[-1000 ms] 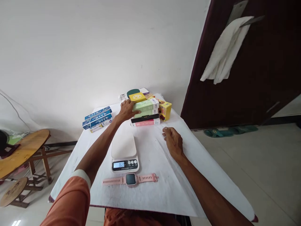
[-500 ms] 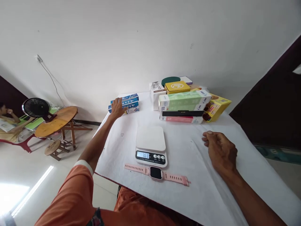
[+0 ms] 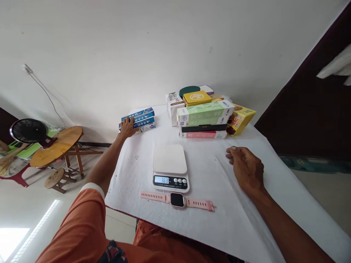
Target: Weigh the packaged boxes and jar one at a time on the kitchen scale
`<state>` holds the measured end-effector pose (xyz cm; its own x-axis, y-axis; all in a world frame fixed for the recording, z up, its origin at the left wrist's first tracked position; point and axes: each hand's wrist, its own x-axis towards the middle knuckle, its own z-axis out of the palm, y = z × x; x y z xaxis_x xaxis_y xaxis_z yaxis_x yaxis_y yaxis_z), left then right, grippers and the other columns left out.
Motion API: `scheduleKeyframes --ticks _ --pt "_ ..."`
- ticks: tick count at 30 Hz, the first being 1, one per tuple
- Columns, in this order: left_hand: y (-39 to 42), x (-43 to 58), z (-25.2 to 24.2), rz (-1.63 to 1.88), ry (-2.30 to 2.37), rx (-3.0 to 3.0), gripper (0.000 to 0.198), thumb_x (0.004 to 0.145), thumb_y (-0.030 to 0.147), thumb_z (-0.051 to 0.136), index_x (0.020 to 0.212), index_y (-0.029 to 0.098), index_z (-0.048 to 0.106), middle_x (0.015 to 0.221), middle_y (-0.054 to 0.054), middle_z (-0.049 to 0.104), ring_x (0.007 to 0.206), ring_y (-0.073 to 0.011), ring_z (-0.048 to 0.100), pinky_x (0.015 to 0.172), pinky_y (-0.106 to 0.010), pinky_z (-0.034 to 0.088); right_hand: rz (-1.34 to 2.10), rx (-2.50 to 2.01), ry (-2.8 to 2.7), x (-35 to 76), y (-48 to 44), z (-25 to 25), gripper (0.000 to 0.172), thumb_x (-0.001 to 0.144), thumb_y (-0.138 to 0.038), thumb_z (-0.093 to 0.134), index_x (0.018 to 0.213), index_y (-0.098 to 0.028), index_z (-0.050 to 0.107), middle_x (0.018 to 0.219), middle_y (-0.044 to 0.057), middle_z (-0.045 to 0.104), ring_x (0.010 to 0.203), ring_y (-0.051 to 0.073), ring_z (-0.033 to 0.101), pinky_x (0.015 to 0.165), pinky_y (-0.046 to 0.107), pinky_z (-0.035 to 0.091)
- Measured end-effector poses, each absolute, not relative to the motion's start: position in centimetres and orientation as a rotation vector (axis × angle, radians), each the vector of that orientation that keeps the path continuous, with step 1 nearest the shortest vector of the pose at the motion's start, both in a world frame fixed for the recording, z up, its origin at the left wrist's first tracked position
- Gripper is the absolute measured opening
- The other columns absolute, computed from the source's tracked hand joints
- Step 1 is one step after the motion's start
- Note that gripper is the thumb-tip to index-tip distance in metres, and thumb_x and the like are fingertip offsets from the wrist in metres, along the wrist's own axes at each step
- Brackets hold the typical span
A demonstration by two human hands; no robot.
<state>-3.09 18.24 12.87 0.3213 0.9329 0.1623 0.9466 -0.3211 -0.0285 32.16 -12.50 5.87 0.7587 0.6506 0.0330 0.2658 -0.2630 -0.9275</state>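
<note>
1. My left hand is upon the blue boxes, which lie together at the far left part of the white cloth. Its fingers are a little spread over them, but whether they truly grip one box or only rest there, I cannot tell.

2. My right hand seems to rest on the cloth, right of the kitchen scale and well apart from it. The fingers are curled loosely, with the thumb near the index finger. The palm is hidden, so I cannot tell how far it is closed; I see nothing held.

3. The step in hand, as I judge it, is the touching or steadying of these boxes with the left hand alone.

4. From such a position, I think, a next move calls for a sure hold with thumb and fingers on just one box, without pushing its neighbours.

5. Care would also be needed around the scale, whose display reads 363, and around the pink watch, lying just in front of it. The green box is behind the scale, toward the right, with a black box under it.
</note>
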Motion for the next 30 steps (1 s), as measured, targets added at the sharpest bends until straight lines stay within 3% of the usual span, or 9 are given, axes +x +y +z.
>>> scheduleKeyframes --ticks 7,12,16,19,22,25,30 --pt "16.0 -3.0 11.6 -0.190 -1.683 -2.447 0.084 0.096 0.049 0.066 0.165 0.015 0.033 0.171 -0.031 0.033 0.161 -0.0457 0.028 0.124 -0.058 0.028 0.450 -1.833 -0.739 32.1 -12.5 6.1 0.041 0.086 -0.061 0.047 0.088 -0.023 0.064 0.092 0.013 0.076 0.084 0.028 0.068 0.089 0.043 0.052" --pt "15.3 -2.8 11.9 -0.286 -1.754 -2.435 0.067 0.100 0.041 0.060 0.162 0.021 0.041 0.164 -0.025 0.045 0.154 -0.0416 0.039 0.125 -0.058 0.025 0.457 -1.835 -0.769 32.3 -12.3 6.0 0.042 0.088 -0.061 0.044 0.089 -0.024 0.063 0.092 0.013 0.074 0.087 0.029 0.070 0.090 0.045 0.053" --pt "16.1 -2.9 13.0 -0.326 -1.893 -2.398 0.059 0.100 0.043 0.060 0.152 0.016 0.052 0.153 -0.027 0.054 0.145 -0.0426 0.047 0.119 -0.059 0.036 0.419 -1.789 -0.803 32.4 -12.3 5.6 0.037 0.090 -0.059 0.045 0.083 -0.026 0.062 0.089 0.010 0.074 0.086 0.029 0.071 0.091 0.046 0.054" --pt "16.2 -3.7 14.0 -0.318 -1.920 -2.459 0.056 0.090 0.050 0.074 0.134 0.016 0.066 0.140 -0.021 0.064 0.133 -0.0381 0.057 0.111 -0.048 0.047 0.405 -1.765 -0.798 32.5 -12.3 5.5 0.036 0.091 -0.058 0.047 0.083 -0.027 0.062 0.089 0.010 0.075 0.085 0.028 0.071 0.089 0.046 0.055" --pt "14.4 -5.5 14.6 -0.334 -1.925 -2.494 0.052 0.086 0.050 0.075 0.125 0.015 0.070 0.127 -0.017 0.068 0.118 -0.0315 0.065 0.102 -0.040 0.052 0.422 -1.756 -0.786 32.6 -12.3 5.4 0.036 0.092 -0.057 0.046 0.083 -0.026 0.062 0.092 0.010 0.076 0.086 0.028 0.072 0.088 0.046 0.055" --pt "11.1 -8.2 14.4 -0.389 -1.941 -2.491 0.055 0.085 0.053 0.074 0.123 0.014 0.070 0.120 -0.015 0.069 0.109 -0.0306 0.068 0.097 -0.041 0.055 0.430 -1.730 -0.796 32.7 -12.1 5.2 0.038 0.093 -0.058 0.046 0.082 -0.025 0.061 0.096 0.010 0.078 0.089 0.028 0.072 0.087 0.044 0.055" --pt "4.9 -10.8 14.1 -0.636 -1.809 -2.689 0.059 0.080 0.062 0.078 0.122 0.021 0.072 0.121 -0.010 0.068 0.110 -0.0310 0.068 0.100 -0.044 0.055 0.400 -1.697 -0.788 32.8 -11.8 4.4 0.047 0.093 -0.068 0.048 0.084 -0.025 0.063 0.095 0.010 0.077 0.087 0.026 0.070 0.084 0.042 0.055"
